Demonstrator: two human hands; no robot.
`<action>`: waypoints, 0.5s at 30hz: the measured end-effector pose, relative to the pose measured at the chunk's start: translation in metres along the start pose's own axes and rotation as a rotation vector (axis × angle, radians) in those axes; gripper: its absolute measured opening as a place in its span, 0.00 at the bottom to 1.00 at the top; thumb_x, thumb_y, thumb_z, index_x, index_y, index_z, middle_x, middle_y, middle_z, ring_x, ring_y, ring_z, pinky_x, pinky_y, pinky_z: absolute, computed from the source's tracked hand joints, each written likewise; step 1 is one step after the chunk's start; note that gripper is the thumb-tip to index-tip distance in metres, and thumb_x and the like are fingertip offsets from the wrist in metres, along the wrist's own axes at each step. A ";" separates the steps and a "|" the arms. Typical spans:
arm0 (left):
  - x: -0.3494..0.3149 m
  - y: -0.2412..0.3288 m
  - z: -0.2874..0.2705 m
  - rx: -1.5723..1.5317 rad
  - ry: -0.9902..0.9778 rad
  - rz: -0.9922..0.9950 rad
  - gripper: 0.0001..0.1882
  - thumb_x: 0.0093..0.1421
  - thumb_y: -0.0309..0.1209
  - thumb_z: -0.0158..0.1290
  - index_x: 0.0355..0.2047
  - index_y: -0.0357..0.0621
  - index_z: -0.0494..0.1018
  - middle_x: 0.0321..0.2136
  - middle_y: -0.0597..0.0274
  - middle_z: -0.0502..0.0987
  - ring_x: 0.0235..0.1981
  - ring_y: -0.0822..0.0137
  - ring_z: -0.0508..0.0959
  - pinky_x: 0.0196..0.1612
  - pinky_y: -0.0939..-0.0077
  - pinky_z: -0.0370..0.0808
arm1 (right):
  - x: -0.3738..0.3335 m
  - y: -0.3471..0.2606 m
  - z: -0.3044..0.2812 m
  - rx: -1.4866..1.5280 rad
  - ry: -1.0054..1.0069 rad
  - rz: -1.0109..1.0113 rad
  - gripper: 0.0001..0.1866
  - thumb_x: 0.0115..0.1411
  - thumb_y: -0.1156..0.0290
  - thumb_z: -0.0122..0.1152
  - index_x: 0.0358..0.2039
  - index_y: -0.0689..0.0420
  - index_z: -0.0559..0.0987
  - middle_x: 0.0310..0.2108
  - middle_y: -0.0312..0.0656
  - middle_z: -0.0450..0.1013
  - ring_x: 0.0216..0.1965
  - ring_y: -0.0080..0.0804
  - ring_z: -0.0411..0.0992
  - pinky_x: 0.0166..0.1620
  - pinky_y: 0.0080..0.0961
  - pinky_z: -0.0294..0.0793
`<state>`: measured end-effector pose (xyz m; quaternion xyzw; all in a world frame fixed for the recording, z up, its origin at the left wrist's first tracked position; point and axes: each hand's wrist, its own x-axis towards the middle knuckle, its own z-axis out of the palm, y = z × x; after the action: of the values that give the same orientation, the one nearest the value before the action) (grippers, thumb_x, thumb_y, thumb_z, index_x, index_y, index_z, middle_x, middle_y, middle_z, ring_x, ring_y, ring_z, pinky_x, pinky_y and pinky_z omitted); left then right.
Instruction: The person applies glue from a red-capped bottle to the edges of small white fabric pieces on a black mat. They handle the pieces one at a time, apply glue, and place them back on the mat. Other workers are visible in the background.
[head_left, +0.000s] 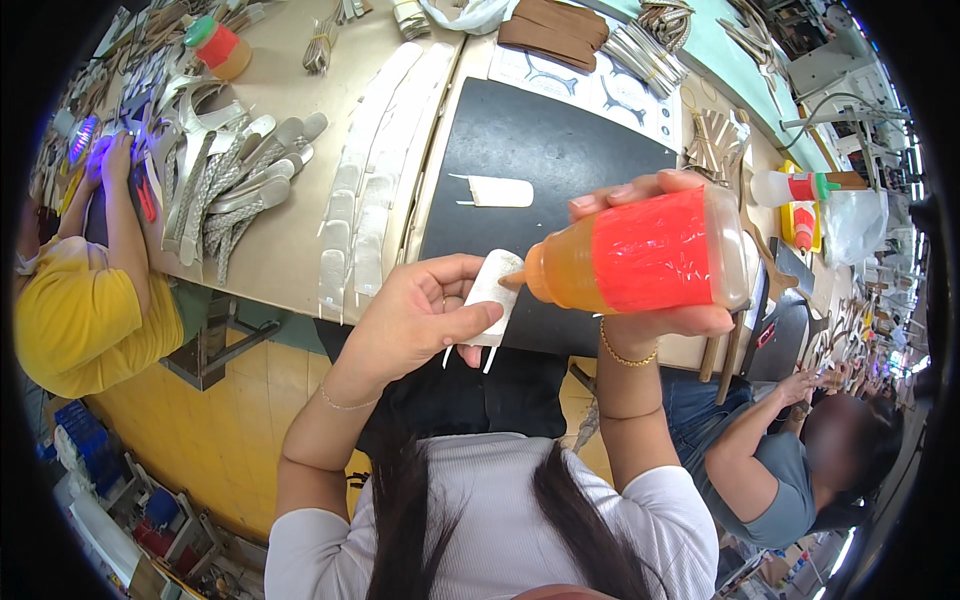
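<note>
My left hand (412, 312) pinches a flat white strap end (490, 292) between thumb and fingers. Two thin white strips stick out of its lower end. My right hand (668, 322) is wrapped around a squeeze bottle (650, 250) of amber liquid with a red band, tipped on its side. The bottle's narrow tip points left and meets the upper part of the strap end, or hovers just over it; I cannot tell which. Beyond my hands, a similar white strap end (502, 192) lies on the black mat (560, 135).
Rows of white straps (372, 190) lie left of the mat. Further left are braided straps (250, 190) and a green-capped jar (222, 50). Brown straps (552, 35) lie behind, another bottle (790, 188) at right. Co-workers sit on both sides, in yellow (90, 320) and grey-blue (750, 480).
</note>
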<state>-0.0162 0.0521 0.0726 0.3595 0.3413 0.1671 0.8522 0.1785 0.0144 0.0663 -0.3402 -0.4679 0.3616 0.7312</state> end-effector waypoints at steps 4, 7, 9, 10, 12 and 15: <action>0.001 0.002 0.002 0.022 -0.010 -0.014 0.15 0.54 0.19 0.54 0.43 0.27 0.70 0.25 0.62 0.76 0.17 0.77 0.74 0.21 0.87 0.71 | 0.001 0.003 0.001 0.008 -0.029 -0.051 0.59 0.34 0.22 0.53 0.50 0.65 0.61 0.38 0.51 0.70 0.37 0.46 0.75 0.41 0.44 0.77; 0.001 0.002 0.004 0.017 -0.002 -0.018 0.15 0.55 0.19 0.53 0.43 0.27 0.70 0.24 0.62 0.76 0.17 0.77 0.74 0.21 0.87 0.70 | 0.001 0.006 -0.001 0.022 -0.051 -0.072 0.59 0.33 0.22 0.53 0.50 0.66 0.61 0.38 0.51 0.70 0.38 0.45 0.74 0.41 0.43 0.77; 0.002 0.002 0.004 0.013 -0.001 -0.008 0.15 0.55 0.19 0.53 0.44 0.27 0.70 0.25 0.62 0.76 0.17 0.77 0.74 0.21 0.87 0.71 | 0.001 0.006 -0.003 0.024 -0.032 -0.073 0.59 0.33 0.21 0.53 0.50 0.66 0.61 0.38 0.51 0.69 0.39 0.45 0.74 0.41 0.43 0.77; 0.002 0.002 0.004 0.013 0.002 -0.007 0.15 0.55 0.19 0.53 0.44 0.27 0.70 0.25 0.62 0.76 0.17 0.77 0.74 0.21 0.87 0.71 | 0.001 0.005 -0.004 0.063 -0.042 -0.075 0.59 0.34 0.22 0.53 0.50 0.65 0.61 0.38 0.51 0.69 0.39 0.45 0.73 0.41 0.43 0.76; 0.002 0.001 0.004 0.006 0.015 -0.010 0.15 0.55 0.20 0.53 0.44 0.27 0.70 0.25 0.62 0.76 0.17 0.76 0.74 0.21 0.87 0.71 | 0.002 0.002 -0.005 0.176 -0.077 -0.089 0.59 0.35 0.22 0.54 0.51 0.65 0.61 0.39 0.52 0.69 0.39 0.46 0.73 0.41 0.43 0.76; 0.003 -0.001 -0.002 0.016 -0.025 -0.014 0.16 0.56 0.22 0.54 0.45 0.28 0.69 0.27 0.62 0.76 0.20 0.77 0.75 0.22 0.86 0.73 | 0.006 -0.005 -0.008 0.393 -0.064 -0.099 0.57 0.38 0.23 0.54 0.52 0.64 0.61 0.40 0.53 0.68 0.40 0.47 0.72 0.41 0.43 0.75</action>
<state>-0.0156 0.0536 0.0699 0.3660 0.3343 0.1538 0.8548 0.1889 0.0162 0.0705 -0.1559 -0.4272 0.4204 0.7851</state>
